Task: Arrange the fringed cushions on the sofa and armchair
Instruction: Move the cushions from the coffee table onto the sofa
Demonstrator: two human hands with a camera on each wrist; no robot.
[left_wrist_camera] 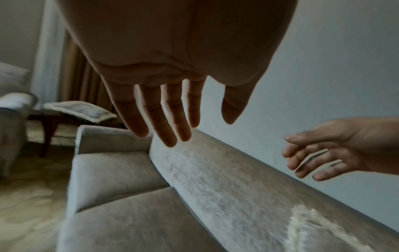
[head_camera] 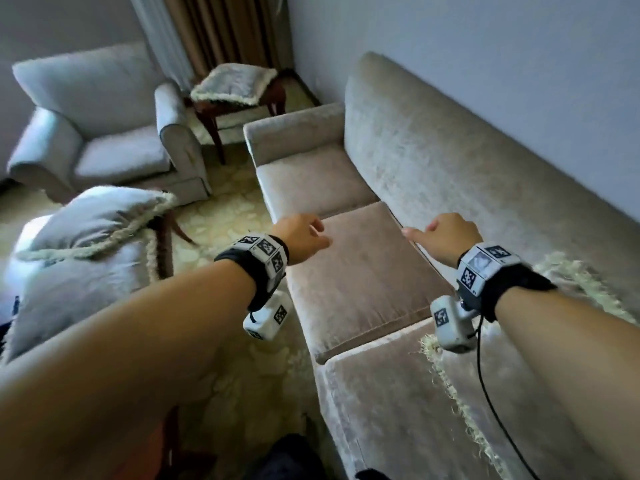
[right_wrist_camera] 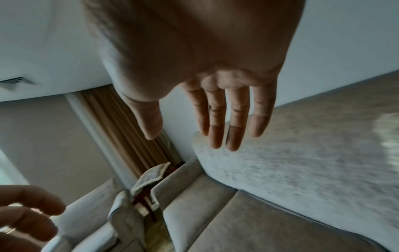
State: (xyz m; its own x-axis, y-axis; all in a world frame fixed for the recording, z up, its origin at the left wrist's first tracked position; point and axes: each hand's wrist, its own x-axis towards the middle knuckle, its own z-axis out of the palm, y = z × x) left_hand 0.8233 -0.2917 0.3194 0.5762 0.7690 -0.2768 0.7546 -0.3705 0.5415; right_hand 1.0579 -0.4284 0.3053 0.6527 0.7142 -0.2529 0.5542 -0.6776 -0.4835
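Note:
Both hands hover empty over the beige sofa's (head_camera: 363, 282) middle seat. My left hand (head_camera: 304, 233) has its fingers straight and spread (left_wrist_camera: 170, 119). My right hand (head_camera: 440, 233) is open too, fingers extended (right_wrist_camera: 226, 119). One fringed cushion (head_camera: 512, 382) lies on the sofa's near seat under my right forearm. Two more fringed cushions (head_camera: 86, 244) are stacked on a wooden table at the left. Another fringed cushion (head_camera: 233, 83) rests on a wooden stool between the grey armchair (head_camera: 104, 126) and the sofa arm.
Brown curtains (head_camera: 221, 29) hang in the corner behind the stool. The wall (head_camera: 485, 46) runs right behind the sofa back. Patterned carpet (head_camera: 225, 216) covers the floor between the armchair, the table and the sofa. The armchair seat and the sofa's far seat are bare.

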